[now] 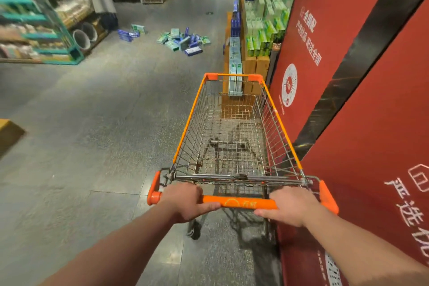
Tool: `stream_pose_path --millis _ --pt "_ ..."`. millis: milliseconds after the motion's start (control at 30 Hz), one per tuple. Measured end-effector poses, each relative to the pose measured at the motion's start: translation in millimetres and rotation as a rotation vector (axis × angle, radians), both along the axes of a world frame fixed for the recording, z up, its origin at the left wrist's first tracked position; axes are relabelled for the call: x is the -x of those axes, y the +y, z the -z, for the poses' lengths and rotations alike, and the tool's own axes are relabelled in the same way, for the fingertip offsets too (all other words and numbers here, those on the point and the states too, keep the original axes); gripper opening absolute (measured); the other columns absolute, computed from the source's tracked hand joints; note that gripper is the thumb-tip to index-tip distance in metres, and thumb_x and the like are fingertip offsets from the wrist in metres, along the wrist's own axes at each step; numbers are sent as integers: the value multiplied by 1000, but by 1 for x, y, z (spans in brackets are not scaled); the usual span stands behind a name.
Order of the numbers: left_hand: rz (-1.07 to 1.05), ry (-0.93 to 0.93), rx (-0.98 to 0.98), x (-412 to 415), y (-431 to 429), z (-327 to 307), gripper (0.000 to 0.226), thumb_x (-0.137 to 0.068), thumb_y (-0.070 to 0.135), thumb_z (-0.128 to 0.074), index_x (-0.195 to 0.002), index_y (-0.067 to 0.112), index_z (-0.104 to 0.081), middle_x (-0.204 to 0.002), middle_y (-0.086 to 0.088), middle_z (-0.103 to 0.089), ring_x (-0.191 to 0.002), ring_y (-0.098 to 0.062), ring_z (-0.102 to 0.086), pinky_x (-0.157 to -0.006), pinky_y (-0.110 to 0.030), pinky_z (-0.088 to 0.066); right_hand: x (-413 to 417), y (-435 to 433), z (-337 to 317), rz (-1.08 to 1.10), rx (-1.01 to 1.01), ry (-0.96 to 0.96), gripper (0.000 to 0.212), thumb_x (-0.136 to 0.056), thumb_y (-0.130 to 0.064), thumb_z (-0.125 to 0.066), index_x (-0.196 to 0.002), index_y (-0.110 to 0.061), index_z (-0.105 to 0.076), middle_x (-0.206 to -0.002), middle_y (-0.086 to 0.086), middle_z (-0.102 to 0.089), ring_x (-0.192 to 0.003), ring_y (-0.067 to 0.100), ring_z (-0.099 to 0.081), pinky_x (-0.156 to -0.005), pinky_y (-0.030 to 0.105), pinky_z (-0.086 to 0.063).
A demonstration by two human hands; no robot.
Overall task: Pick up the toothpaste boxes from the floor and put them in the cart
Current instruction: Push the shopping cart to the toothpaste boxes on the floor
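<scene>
A wire shopping cart [190, 121] with orange trim stands right in front of me, its basket holding nothing. My left hand [188, 202] grips the left part of the orange cart handle [241, 202], and my right hand [290, 206] grips the right part. Far ahead on the grey floor lies a scattered heap of green and blue toothpaste boxes [183, 40]. A smaller pair of boxes [131, 32] lies to its left, near the shelf foot.
A red sign wall [362, 90] runs close along the cart's right side. Wooden shelves stacked with green and blue boxes [262, 18] stand ahead on the right. A teal shelf unit [34, 25] fills the left. Open grey floor [104, 123] lies between.
</scene>
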State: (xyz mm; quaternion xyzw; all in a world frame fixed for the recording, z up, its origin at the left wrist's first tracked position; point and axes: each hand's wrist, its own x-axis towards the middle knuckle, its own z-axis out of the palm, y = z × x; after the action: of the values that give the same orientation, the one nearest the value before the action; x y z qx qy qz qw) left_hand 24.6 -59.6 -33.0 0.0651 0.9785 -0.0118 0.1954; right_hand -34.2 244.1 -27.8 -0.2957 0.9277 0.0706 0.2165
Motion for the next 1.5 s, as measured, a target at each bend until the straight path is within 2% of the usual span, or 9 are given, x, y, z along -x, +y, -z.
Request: stream_pose_path --millis 200,400,533,667,767,967,1100,1367,1500 --pt "-80 3 15 -19 -32 1 87 -75 98 -22 -82 20 -59 -81 4 -64 -78 -20 -62 -64 -32 -44 4 -39 0 -59 32 9 86 -64 -102 -18 -83 -27 -55 -91 1 -63 -92 27 -64 -73 40 -43" --pt "-124 53 32 -39 -77 3 97 -59 103 -4 -76 23 -55 -78 5 -61 -73 -19 -55 -63 -34 -42 6 -93 1 -139 68 57 96 -61 -104 -15 -85 -23 -62 -90 2 -67 -90 27 -65 -72 40 -44" --pt "-142 117 26 -42 -125 7 91 -61 102 -2 -75 25 -49 -76 5 -58 -83 -20 -66 -69 -36 -44 14 -143 0 -153 99 57 91 -67 -100 -9 -71 -23 -56 -78 1 -61 -79 26 -62 -68 39 -45" --pt "-111 190 89 -35 -180 13 89 -69 102 -6 -77 27 -53 -87 6 -65 -94 -18 -64 -84 -39 -41 26 -199 3 -134 120 39 89 -78 -91 -5 -67 -20 -57 -74 1 -57 -83 28 -64 -70 40 -44" --pt "-155 157 105 -28 -223 16 95 -68 103 -5 -74 23 -55 -87 5 -66 -89 -20 -65 -78 -37 -48 35 -243 5 -131 106 9 87 -78 -91 -5 -63 -21 -53 -71 -1 -53 -83 28 -63 -70 39 -44" --pt "-272 -5 65 7 -308 0 103 -63 106 -11 -66 17 -62 -73 3 -60 -74 -21 -61 -66 -34 -45 61 -336 4 -72 121 -42 90 -68 -98 -3 -55 -20 -47 -63 -1 -48 -66 22 -53 -65 37 -44" --pt "-279 4 36 34 -367 0 105 -57 109 -10 -63 17 -61 -72 3 -60 -71 -20 -61 -66 -34 -48 83 -396 0 -67 117 -53 85 -75 -94 -7 -56 -20 -46 -63 -1 -49 -61 18 -52 -75 37 -52" --pt "-244 50 39 95 -468 7 108 -56 108 -7 -61 15 -62 -71 1 -60 -68 -20 -60 -67 -35 -49 142 -497 9 -44 85 -6 100 -70 -95 -3 -61 -13 -59 -70 5 -61 -69 21 -60 -63 36 -44" --pt "-238 68 53 132 -521 9 112 -52 109 -4 -63 16 -65 -71 1 -60 -72 -22 -61 -69 -36 -50 175 -546 8 -27 93 10 94 -73 -94 -7 -59 -15 -55 -67 3 -57 -65 19 -56 -62 35 -42"
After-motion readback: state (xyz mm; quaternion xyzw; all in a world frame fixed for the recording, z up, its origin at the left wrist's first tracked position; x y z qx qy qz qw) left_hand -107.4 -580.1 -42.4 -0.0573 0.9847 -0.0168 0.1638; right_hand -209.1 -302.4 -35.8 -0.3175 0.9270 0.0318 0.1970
